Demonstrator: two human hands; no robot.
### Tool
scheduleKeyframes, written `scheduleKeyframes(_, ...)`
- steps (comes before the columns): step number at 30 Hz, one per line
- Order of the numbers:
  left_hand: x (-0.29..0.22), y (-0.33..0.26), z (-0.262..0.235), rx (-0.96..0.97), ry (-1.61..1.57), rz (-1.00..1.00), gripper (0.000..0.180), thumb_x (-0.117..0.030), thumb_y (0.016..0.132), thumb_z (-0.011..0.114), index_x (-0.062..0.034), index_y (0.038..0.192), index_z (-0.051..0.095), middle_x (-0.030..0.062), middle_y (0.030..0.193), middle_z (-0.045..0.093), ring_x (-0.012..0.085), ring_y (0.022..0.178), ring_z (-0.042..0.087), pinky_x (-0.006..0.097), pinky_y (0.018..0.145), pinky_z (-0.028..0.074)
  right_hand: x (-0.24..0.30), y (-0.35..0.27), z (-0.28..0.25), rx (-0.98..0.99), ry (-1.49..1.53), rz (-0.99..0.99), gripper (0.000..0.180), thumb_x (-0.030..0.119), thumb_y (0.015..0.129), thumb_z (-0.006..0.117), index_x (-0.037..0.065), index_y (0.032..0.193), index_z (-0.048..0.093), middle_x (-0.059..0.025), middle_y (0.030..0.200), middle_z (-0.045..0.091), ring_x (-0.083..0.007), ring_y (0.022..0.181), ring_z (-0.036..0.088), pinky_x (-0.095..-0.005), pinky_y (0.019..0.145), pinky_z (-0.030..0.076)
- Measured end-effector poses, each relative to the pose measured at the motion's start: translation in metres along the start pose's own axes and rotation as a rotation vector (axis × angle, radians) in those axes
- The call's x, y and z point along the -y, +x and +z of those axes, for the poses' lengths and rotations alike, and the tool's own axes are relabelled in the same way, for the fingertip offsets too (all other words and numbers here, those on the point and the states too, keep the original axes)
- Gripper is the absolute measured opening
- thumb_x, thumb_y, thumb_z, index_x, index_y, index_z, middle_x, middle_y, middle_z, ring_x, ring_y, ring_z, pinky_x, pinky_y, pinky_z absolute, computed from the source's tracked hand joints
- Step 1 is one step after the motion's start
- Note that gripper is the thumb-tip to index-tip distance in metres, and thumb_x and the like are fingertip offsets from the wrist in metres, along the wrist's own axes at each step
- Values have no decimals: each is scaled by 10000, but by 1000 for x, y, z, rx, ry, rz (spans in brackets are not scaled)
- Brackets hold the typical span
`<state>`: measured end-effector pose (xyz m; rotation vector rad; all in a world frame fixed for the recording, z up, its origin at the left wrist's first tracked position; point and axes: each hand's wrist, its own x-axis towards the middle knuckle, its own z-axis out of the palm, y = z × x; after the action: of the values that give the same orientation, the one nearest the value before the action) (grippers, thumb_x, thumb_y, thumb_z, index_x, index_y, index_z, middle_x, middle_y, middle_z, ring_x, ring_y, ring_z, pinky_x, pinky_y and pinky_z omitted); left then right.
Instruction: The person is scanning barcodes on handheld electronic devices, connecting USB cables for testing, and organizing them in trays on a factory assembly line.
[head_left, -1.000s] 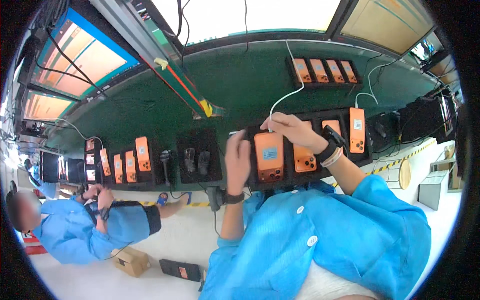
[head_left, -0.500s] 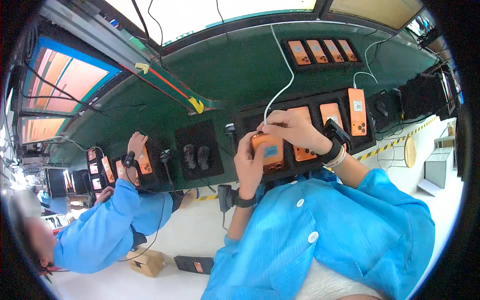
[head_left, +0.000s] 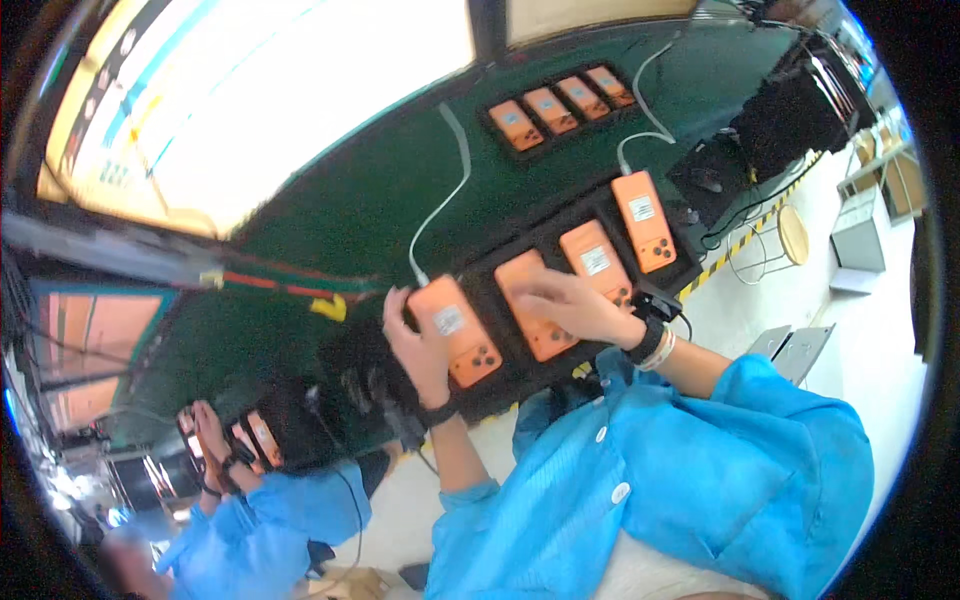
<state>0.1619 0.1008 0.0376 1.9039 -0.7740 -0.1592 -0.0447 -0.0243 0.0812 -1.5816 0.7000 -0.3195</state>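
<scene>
An orange phone (head_left: 467, 352) with a white label lies back up on the black padded tray (head_left: 508, 372). A white cable (head_left: 428, 235) runs into its top end. Along this phone's left edge rests my left hand (head_left: 420, 352), fingers apart, not wrapped round it. My right hand (head_left: 577, 305) hovers over a second orange phone (head_left: 545, 338), fingers stretched out and holding nothing; it hides part of that phone. Further right lie a third orange phone (head_left: 593, 258) and a fourth orange phone (head_left: 645, 222), the latter with its own white cable (head_left: 640, 137).
A smaller black tray (head_left: 527, 150) with several orange phones sits at the back of the green table (head_left: 340, 235). Large bright screens (head_left: 290, 90) stand behind. At left, a co-worker's hands (head_left: 212, 440) are near more phones. A round stool (head_left: 792, 235) stands right.
My view has turned. The phone, earlier between both hands with the cable at its top, now lies on the tray. My hands have parted, the right moving over the neighbouring phone.
</scene>
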Motion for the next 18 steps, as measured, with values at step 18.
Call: scheduleKeyframes(18,-313,-256,327,1178,-685,120,158,-39,926,572,22,1047,652,115,836,712,121,823,675,271,732,521,-101,-361,-373,-326,49,151,353,306,990,551,50,1222,625,-71,1132,679,-147,1053,611,-300,921,472)
